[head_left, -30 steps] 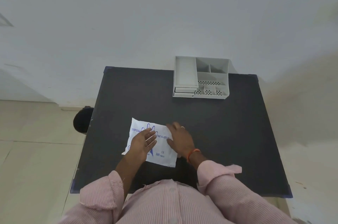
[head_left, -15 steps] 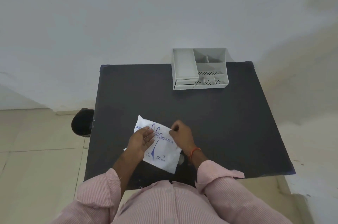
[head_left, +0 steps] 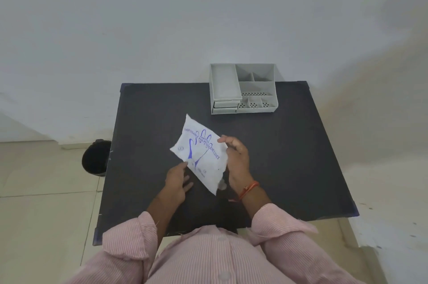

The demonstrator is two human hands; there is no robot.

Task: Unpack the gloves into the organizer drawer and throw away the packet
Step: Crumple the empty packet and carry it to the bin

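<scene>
A white glove packet (head_left: 201, 151) with blue print is lifted off the black table (head_left: 289, 156) and tilted. My right hand (head_left: 236, 161) grips its right edge. My left hand (head_left: 177, 180) pinches its lower left edge with thumb and forefinger, the other fingers spread. The grey organizer (head_left: 243, 89) stands at the far edge of the table, right of centre, with two small shut drawers (head_left: 225, 107) at its front left. The gloves inside the packet are hidden.
A black bin (head_left: 96, 158) stands on the tiled floor just left of the table. A white wall rises behind the table. My pink striped sleeves fill the bottom of the view.
The packet lay flat under both hands; now it is lifted off the table and turned, held at its edges. The camera view has shifted too.
</scene>
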